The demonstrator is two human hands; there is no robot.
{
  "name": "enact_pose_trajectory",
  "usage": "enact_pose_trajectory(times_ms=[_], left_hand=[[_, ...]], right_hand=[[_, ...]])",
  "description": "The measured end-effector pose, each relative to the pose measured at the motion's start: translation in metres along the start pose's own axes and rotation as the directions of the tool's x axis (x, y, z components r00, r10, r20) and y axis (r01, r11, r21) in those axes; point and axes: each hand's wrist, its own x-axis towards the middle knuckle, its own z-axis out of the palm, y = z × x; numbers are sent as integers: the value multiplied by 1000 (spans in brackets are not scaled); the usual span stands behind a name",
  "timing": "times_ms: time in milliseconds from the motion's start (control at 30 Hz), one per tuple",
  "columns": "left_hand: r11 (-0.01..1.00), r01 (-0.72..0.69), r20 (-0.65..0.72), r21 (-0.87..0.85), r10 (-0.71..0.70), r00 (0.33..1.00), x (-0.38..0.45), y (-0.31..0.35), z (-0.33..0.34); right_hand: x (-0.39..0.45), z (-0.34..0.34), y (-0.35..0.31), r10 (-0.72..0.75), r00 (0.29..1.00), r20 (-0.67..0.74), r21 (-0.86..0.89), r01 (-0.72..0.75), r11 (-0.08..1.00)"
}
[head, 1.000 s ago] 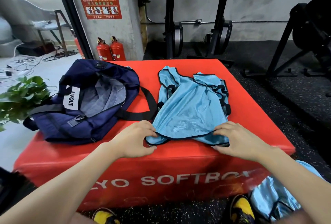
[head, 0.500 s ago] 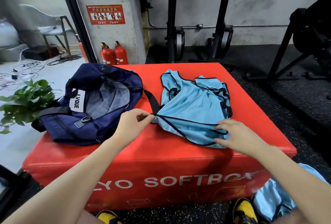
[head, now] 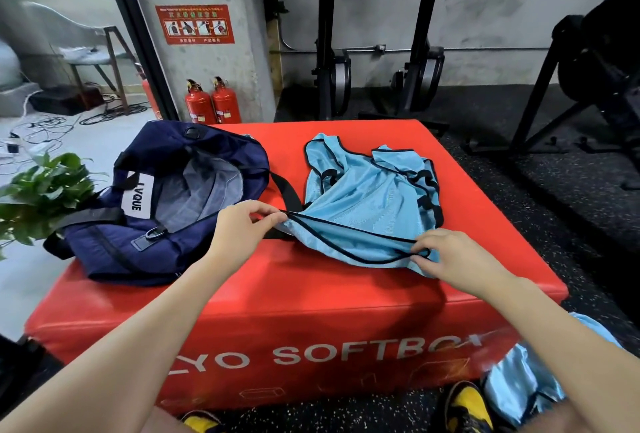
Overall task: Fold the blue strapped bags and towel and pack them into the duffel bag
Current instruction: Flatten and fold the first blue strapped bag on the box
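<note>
1. Daylight comes in from the doorway on my left, washing the pale floor point(head: 100, 141) there nearly white, while the gym wall ahead sits in dimmer, even light.
2. The red soft box point(head: 346, 297) shines with a soft sheen along its near top edge; my right hand point(head: 460, 259) drops a faint shadow on it.
3. My wide lens bends the black door frame point(head: 135, 30) and stretches my forearms at the bottom corners.
4. My yellow shoes point(head: 467, 405) and the lettering's right end look smeared.

2 bare forearms, no sleeves, yellow-and-black shoes point(head: 465, 406)
</note>
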Motion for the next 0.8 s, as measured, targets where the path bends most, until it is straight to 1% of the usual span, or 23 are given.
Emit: enact_pose_trajectory(times_ms=[67,133,167,200,300,367,467,600,700,800], left_hand=[[1000,2,-17,-21,-3,1000,1,2,-1],[999,22,-22,-49,-23,999,1,4,-2],[998,27,-23,-51,-28,999,2,4,-2],[999,26,-24,-44,-28,999,2,5,-2],[1000,8,-32,-23,-9,999,2,7,-3],[1000,4,-22,-31,-5,1000,2,8,-3],[1000,-7,46,-16,7,999,0,8,-4],[992,-74,132,104,60,989,-1,1,-6],[971,-173,214,168,136,967,-2,-6,-8],[961,-199,233,193,152,960,-2,-10,-11]], right_hand=[[0,-3,2,9,998,56,-60,-5,998],[0,-1,1,-5,989,151,-146,28,989],[-1,0,-1,-15,983,181,-158,44,986],[-2,1,-3,-24,981,193,-146,53,988],[-4,3,-11,-85,984,160,-70,97,993],[-6,6,-17,-120,980,162,-57,130,990],[-8,12,-20,-112,973,204,-99,134,986],[-7,12,-17,-61,971,231,-148,97,984],[-6,13,-17,-44,965,259,-107,74,991],[-6,14,-18,-43,959,280,-74,67,995]])
